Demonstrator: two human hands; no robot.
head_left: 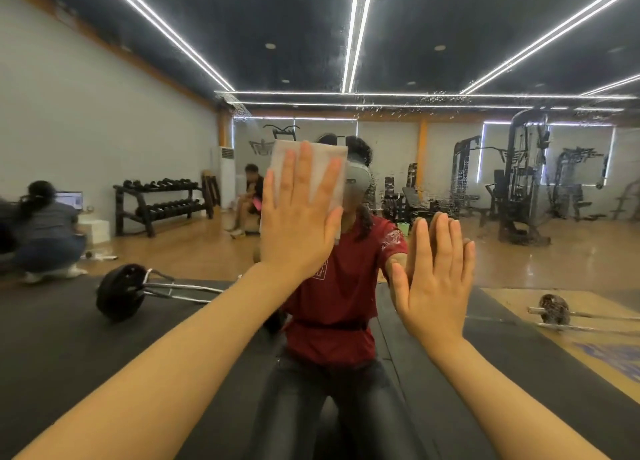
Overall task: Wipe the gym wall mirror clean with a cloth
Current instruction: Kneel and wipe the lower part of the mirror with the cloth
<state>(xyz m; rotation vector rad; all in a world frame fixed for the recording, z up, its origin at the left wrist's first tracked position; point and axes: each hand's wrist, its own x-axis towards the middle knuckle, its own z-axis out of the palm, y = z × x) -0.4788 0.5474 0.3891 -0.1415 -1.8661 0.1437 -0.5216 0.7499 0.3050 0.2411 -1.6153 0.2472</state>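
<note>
Head view: standing behind her, I see both arms reach up to the wall mirror. Her left hand is spread flat, fingers straight and fanned upward, palm pressing a white folded cloth against the glass. The cloth is a rectangle standing with its long axis near upright, its top edge level above the fingertips and its lower right corner peeking out below the little finger. Just to the right and lower, her right hand is open too, fingers straight and close together, pointing up, laid on the bare glass and holding nothing. Drops and streaks of wet speckle the mirror to the right of the hands. Reflected in it are a barbell on black matting and a dumbbell rack.
</note>
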